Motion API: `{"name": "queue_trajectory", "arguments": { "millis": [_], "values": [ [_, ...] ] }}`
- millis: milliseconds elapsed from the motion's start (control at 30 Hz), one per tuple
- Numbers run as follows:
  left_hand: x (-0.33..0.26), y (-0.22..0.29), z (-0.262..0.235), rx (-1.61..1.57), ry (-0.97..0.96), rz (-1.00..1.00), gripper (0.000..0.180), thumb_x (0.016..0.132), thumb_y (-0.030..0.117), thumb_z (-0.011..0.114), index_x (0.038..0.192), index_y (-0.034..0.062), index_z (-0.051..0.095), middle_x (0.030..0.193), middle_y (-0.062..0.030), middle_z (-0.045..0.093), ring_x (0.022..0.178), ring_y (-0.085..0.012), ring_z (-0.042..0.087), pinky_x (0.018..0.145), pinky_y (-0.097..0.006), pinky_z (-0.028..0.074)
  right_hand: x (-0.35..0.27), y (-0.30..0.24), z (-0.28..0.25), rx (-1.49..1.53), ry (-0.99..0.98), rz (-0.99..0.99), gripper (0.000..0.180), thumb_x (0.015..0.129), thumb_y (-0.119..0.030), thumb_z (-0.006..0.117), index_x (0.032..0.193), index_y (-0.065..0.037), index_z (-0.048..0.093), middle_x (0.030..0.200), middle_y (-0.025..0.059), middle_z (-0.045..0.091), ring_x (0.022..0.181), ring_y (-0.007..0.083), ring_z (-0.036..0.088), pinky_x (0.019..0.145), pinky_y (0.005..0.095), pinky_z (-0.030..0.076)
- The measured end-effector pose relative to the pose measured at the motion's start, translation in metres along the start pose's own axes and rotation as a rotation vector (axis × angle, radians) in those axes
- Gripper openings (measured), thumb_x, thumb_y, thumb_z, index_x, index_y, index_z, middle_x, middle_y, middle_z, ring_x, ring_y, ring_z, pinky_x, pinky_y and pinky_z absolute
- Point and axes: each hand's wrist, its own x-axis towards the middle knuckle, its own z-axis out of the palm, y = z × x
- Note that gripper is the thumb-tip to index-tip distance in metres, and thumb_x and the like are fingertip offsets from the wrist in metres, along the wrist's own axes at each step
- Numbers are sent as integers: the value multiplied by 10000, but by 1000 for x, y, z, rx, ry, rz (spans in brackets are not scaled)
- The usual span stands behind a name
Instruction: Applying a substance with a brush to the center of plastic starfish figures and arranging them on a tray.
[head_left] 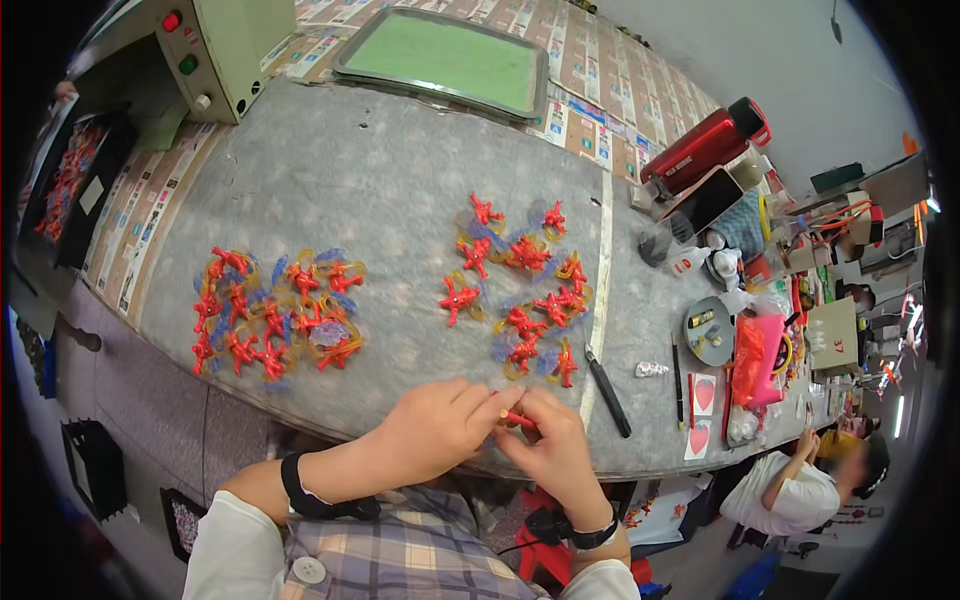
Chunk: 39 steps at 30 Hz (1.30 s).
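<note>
Nearest me, at the bottom centre of the frame, the person's two hands come together at the table's edge. The right hand point(552, 442) is closed, thumb and fingers pinching a small red piece point(517, 419). The left hand point(440, 422) is folded beside it, palm down, its fingertips up against the piece's left end; from here I can't tell whether they grip it. Each wrist wears a black band.

The grey cloth point(400, 170) covering the table carries a crowded left cluster point(270, 356) of red figures tangled with yellow and blue loops, left of centre, and a looser right cluster point(527, 254) right of centre. A black pen-like tool point(608, 393) lies slanted at lower right, with a grey dish point(709, 347) past it. Farther off, a red flask point(703, 150) lies tipped at upper right, a green-bottomed tray point(440, 60) sits at top centre, and a pale machine point(190, 55) with buttons fills the upper left. At the far lower right sits another person point(790, 490) in white.

The red piece lies between the two hands, just below the right cluster.
</note>
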Motion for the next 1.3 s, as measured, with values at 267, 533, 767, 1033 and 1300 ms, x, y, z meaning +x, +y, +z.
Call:
{"name": "queue_trajectory", "arguments": {
  "millis": [267, 533, 767, 1033, 1300],
  "values": [
    [-10, -6, -14, -629, -176, 39, 612, 742, 224, 725, 1280, 123, 450, 984, -99, 595, 894, -265, 604, 735, -374, 482, -10, 8, 13, 995, -139, 237, 405, 696, -45, 780, 1009, -38, 523, 875, -5, 573, 751, 52, 531, 615, 214, 429],
    [0, -12, -17, -678, -374, -100, 732, 787, 357, 690, 1385, 134, 332, 1199, -140, 540, 1029, -309, 557, 878, -397, 437, -31, 4, 29, 828, 287, 233, 254, 703, -2, 749, 854, -57, 553, 886, 12, 567, 773, 81, 538, 703, 214, 440],
    [18, -35, -27, -88, -11, -234, 680, 763, 335, 696, 1330, 114, 393, 1173, -158, 512, 1008, -334, 544, 837, -403, 455, -148, 93, -74, 579, 1350, 282, 166, 888, -170, 595, 996, -59, 534, 821, -5, 541, 563, 17, 438, 410, 141, 318],
    [44, -57, -7, 244, 138, -375, 511, 731, 244, 722, 1174, 96, 515, 1074, -117, 522, 987, -304, 539, 787, -383, 465, -343, 281, -28, 653, 1882, 748, 283, 839, -410, 629, 775, -151, 534, 618, -53, 419, 533, 46, 350, 441, 216, 260],
    [40, -62, -4, 165, 211, -406, 303, 755, 113, 671, 1039, 67, 576, 1003, -118, 521, 868, -298, 581, 704, -371, 484, -381, 326, -47, 788, 1953, 741, 320, 896, -373, 518, 1019, -80, 563, 881, 35, 538, 618, 130, 411, 530, 272, 348]
  ]
}}
